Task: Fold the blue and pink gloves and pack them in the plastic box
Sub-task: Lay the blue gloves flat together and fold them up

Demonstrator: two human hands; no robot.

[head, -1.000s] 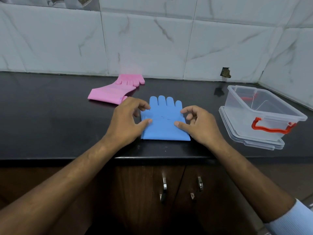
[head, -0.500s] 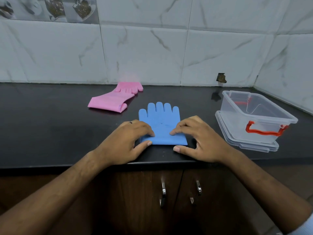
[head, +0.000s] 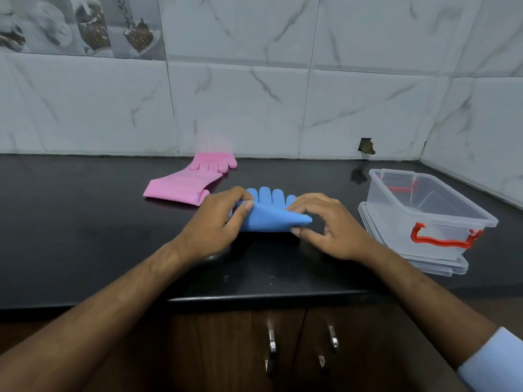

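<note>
The blue glove lies on the black counter in front of me, its fingertips pointing toward the wall. Its cuff end is lifted off the counter and bent back over the palm. My left hand pinches the cuff's left corner between thumb and fingers. My right hand pinches the right corner. The pink glove lies flat behind and to the left, untouched. The clear plastic box with red handles stands open at the right.
The box sits on its clear lid near the counter's right corner. Tiled walls close the back and right side. Cabinet doors with metal handles are below the counter's front edge.
Both hands went from lying on the glove's near end to pinching its cuff corners and lifting them up and forward over the glove. The camera view tilted upward.
</note>
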